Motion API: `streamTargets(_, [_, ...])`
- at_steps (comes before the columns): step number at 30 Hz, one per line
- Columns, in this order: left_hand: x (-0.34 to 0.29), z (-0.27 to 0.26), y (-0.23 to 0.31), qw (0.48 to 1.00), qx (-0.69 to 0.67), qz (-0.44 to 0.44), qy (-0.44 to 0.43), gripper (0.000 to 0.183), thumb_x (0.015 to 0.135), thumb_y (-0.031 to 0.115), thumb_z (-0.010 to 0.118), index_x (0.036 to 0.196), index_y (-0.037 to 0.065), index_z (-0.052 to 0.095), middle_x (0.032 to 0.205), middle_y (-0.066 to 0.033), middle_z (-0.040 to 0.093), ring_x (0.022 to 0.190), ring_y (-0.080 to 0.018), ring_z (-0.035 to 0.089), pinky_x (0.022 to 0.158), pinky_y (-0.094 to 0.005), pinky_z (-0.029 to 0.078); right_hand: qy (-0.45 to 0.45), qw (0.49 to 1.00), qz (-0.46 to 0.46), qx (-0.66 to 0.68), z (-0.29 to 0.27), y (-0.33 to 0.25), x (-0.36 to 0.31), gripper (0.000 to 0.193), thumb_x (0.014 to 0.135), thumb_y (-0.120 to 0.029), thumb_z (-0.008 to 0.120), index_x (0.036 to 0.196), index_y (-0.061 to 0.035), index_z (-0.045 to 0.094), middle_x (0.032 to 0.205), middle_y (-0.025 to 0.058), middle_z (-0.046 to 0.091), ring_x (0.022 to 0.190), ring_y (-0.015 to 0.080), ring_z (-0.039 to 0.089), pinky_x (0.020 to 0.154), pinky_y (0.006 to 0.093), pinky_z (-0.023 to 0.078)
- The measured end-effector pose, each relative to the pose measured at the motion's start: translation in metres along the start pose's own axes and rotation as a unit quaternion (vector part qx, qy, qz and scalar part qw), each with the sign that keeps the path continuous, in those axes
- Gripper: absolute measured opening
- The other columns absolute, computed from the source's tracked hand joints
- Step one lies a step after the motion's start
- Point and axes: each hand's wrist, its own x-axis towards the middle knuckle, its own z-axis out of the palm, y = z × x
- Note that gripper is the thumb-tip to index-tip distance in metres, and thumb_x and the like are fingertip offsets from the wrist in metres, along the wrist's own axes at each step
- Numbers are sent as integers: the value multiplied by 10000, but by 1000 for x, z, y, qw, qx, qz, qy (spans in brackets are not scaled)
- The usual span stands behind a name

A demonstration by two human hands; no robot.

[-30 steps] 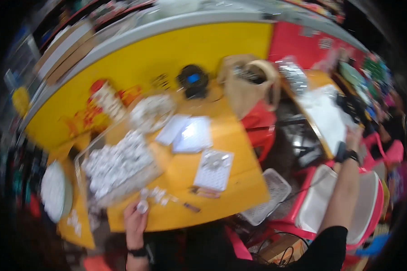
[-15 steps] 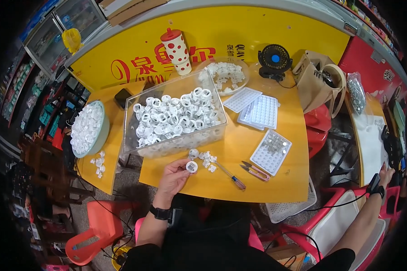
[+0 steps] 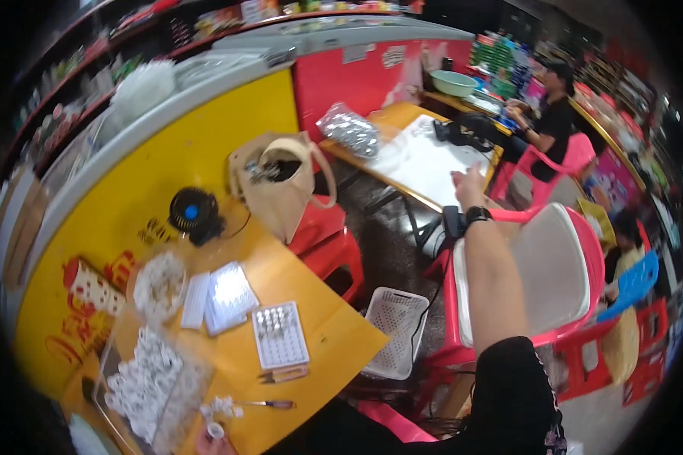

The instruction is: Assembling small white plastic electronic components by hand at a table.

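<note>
My left hand is at the lower edge, pinching a small round white plastic part. Next to it lie several loose white plastic pieces and a screwdriver. My right arm is stretched far out to the right. At its end my right hand, slightly blurred, hovers by the near edge of a white-covered table, fingers extended and nothing visible in them. A clear bin full of round white parts stands left of my left hand.
Scissors-like pink snips lie below a white tray of small metal pieces. A black fan and beige bag stand behind. A pink chair is beside my right arm. Another person sits at the far right.
The view has swung to the right, bringing the white-covered table and the other person into sight. My left hand keeps hold of the round white part. My right arm remains stretched out.
</note>
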Motion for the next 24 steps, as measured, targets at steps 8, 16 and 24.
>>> streamTargets(8, [34,27,1,998,13,-14,-68,476,834,-35,542,1288,-113,423,1184,-174,547,1019,-224,554,864,-285,467,47,999,5,-13,-14,-64,-38,566,924,-478,473,1081,66,482,854,200,599,611,275,634,464,287,485])
streamTargets(16, [14,8,7,998,52,-29,-2,462,839,-55,527,1284,-117,422,1160,-181,558,979,-227,575,812,-273,492,40,996,-11,-76,-37,-53,-34,507,912,-450,503,945,56,507,710,188,610,539,266,614,413,299,463])
streamTargets(24, [38,-82,-44,992,-60,-20,-111,349,875,-48,519,1216,-89,460,1133,-206,582,1006,-240,596,859,-329,522,-221,904,147,-334,-94,43,-91,143,828,-152,623,881,-28,577,684,100,593,488,177,585,386,262,418])
